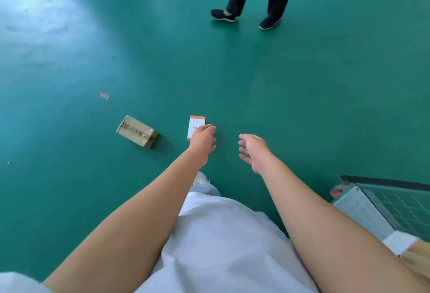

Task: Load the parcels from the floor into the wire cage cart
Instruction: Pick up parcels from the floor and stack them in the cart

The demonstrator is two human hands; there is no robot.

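Note:
A small white and orange parcel (195, 124) lies on the green floor straight ahead. My left hand (203, 142) reaches over its near right corner, fingers loosely bent; whether it touches the parcel is unclear. My right hand (252, 150) hovers to the right, fingers spread, holding nothing. A brown cardboard parcel (136, 131) lies on the floor further left. The wire cage cart (395, 202) shows at the lower right, its mesh side and dark top rim in view.
A person in dark trousers and dark shoes (256, 2) stands at the far side of the floor. A scrap of tape (104, 95) lies on the floor at left. White and tan parcels (404, 244) sit by the cart at the lower right edge.

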